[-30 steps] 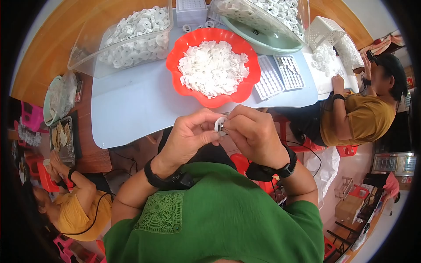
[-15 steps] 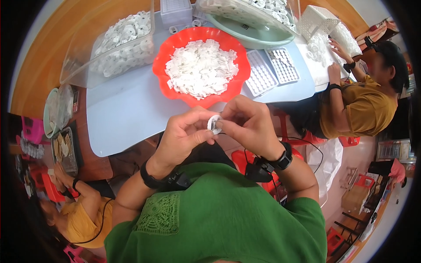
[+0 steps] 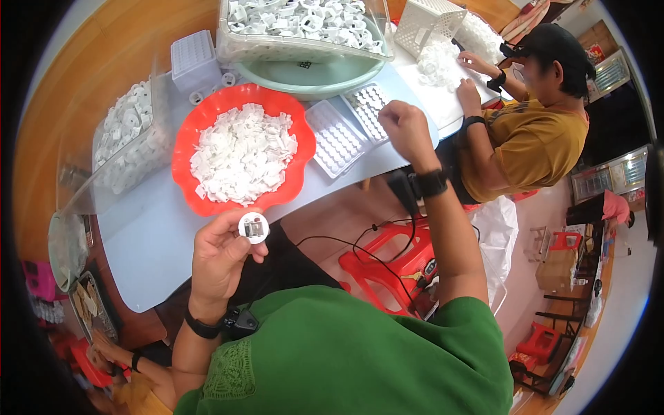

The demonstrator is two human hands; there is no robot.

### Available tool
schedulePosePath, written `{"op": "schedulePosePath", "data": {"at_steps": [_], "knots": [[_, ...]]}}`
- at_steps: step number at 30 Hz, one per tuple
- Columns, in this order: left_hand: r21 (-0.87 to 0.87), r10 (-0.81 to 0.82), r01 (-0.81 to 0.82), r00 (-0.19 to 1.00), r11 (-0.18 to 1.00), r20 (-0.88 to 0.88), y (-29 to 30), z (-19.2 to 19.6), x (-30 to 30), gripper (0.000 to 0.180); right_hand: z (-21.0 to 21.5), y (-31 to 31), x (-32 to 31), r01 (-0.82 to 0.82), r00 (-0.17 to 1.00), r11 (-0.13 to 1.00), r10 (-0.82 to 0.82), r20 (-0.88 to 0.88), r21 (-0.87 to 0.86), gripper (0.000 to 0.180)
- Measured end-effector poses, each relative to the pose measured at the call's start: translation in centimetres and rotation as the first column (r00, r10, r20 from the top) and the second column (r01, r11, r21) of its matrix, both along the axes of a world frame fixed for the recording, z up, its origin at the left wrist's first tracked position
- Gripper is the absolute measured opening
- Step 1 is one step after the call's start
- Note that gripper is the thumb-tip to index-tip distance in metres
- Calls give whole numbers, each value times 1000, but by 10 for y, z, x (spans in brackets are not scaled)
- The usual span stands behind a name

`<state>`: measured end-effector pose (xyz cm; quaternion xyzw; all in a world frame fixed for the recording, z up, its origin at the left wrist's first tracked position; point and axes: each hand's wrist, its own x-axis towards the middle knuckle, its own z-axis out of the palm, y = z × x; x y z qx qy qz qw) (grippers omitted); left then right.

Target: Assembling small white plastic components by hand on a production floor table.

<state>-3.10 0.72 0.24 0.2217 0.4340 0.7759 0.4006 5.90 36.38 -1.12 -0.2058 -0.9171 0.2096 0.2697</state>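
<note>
Between the thumb and fingers of my left hand (image 3: 220, 257) is a small round white plastic part (image 3: 259, 235), its inner side with metal pieces facing up. That hand is just below the red scalloped basin (image 3: 301, 160), which holds a heap of small flat white plastic pieces (image 3: 243, 155). Reaching far out, my right hand (image 3: 409, 133) is beside the white compartment tray (image 3: 365, 104), its fingers curled closed. Anything within those fingers is hidden. A second white tray (image 3: 333, 142) with rows of pockets lies between that tray and the basin.
Clear bins of white round parts stand at the left (image 3: 131, 149) and far side (image 3: 304, 48), the latter over a pale green basin (image 3: 311, 79). A stack of white trays (image 3: 194, 63) stands behind. At right a co-worker (image 3: 532, 138) handles white parts. A red stool (image 3: 387, 266) stands below.
My right hand has let go of the round part and moved away, up and right, to the compartment trays. My left hand keeps the part. The view has shifted to the right.
</note>
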Motion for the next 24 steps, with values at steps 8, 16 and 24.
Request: {"op": "schedulePosePath", "data": {"at_steps": [8, 16, 24], "knots": [[-6, 12, -11, 999, 1000, 47, -1, 1, -4, 38, -25, 44, -24, 58, 958, 963, -128, 257, 263, 12], [8, -38, 37, 997, 999, 67, 3, -6, -8, 38, -23, 59, -15, 16, 964, 991, -50, 262, 133, 10], [54, -22, 16, 993, 998, 117, 2, -9, -4, 30, 58, -78, 4, -223, 967, 974, 215, -140, -44, 7]]}}
